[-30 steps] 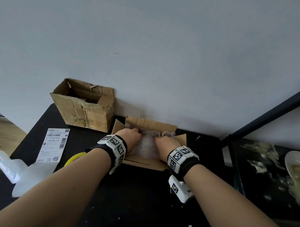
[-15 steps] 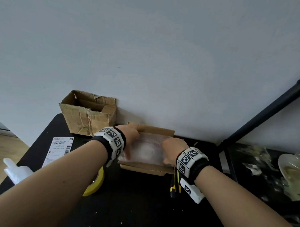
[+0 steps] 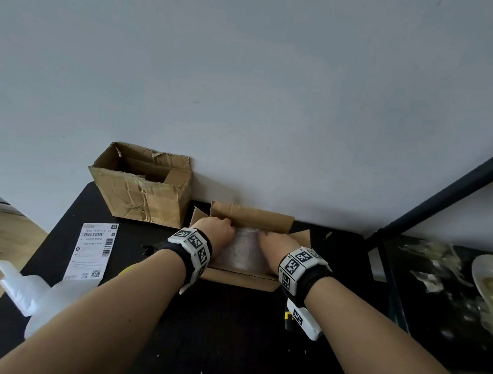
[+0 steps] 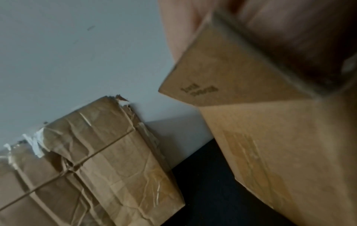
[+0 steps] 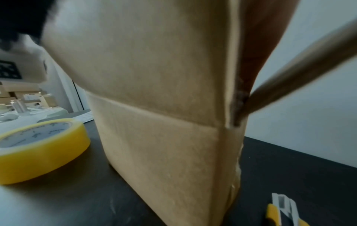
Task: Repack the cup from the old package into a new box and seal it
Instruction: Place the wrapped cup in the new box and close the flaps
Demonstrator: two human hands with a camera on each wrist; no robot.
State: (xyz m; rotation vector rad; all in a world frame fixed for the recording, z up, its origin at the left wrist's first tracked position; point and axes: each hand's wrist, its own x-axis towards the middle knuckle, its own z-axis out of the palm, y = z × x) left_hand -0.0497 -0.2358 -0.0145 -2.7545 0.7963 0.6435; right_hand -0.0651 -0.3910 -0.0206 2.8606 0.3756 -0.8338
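Both hands are down in the box. The left hand (image 3: 220,230) sits at the left edge of the clear bubble-wrapped bundle (image 3: 241,249), knuckles up, fingers reaching toward the far flap; whether they press or grip I cannot tell. The right hand (image 3: 274,242) lies on the bundle's right side, fingers hidden from the head camera, so its hold cannot be told either. The cup itself is not visible through the wrap. The bundle sits inside the new brown cardboard box (image 3: 240,279), whose four flaps stand open, on the black bench (image 3: 221,326) against the pale wall.

Counting outward: two cardboard boxes. The second is the crumpled, torn old brown carton (image 3: 144,191), open-topped, just left of the new box and not touching it in the left wrist view. One roll of yellow tape (image 5: 38,146) lies flat beside the new box's near left side. One yellow utility knife (image 5: 284,214) lies by its near right corner. One white shipping label (image 3: 93,251) lies flat further left, and one white plastic mailing bag (image 3: 37,294) is crumpled at the bench's left edge.

Against half a second ago, the left hand has shifted from the bundle's left flank up toward the far flap, and the right hand has slid further onto the wrap.
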